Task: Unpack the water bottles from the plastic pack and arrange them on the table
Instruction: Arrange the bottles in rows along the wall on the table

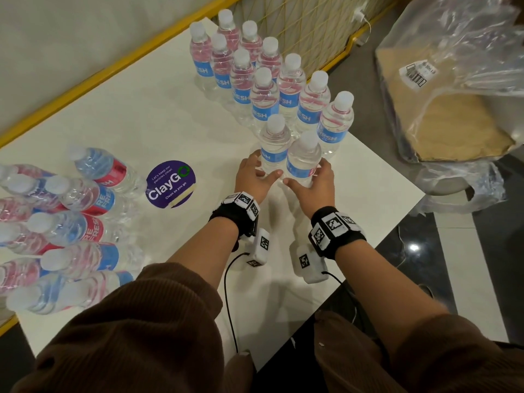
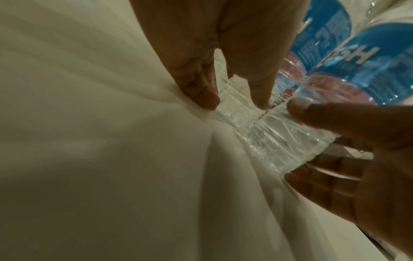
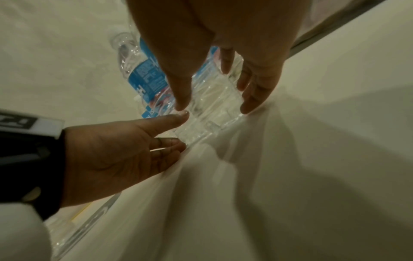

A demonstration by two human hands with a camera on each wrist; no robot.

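Fingers spread wide and straight, the left hand (image 1: 253, 177) cups one clear plastic blue-labelled water bottle (image 1: 274, 150), the right hand (image 1: 313, 184) its twin bottle (image 1: 304, 158), at six o'clock of the standing bottles (image 1: 290, 80).

Twelve upright bottles (image 1: 292, 89) can be counted on the one table (image 1: 141, 117), going by the caps. In the heap of lying bottles (image 1: 85, 198) at least nine can be made out, but they overlap too much to be tallied properly. Also counted: one round purple sticker (image 1: 171, 184), one plastic pack (image 1: 453, 109), and two hands, a left hand (image 1: 255, 177) and a right hand (image 1: 314, 182).
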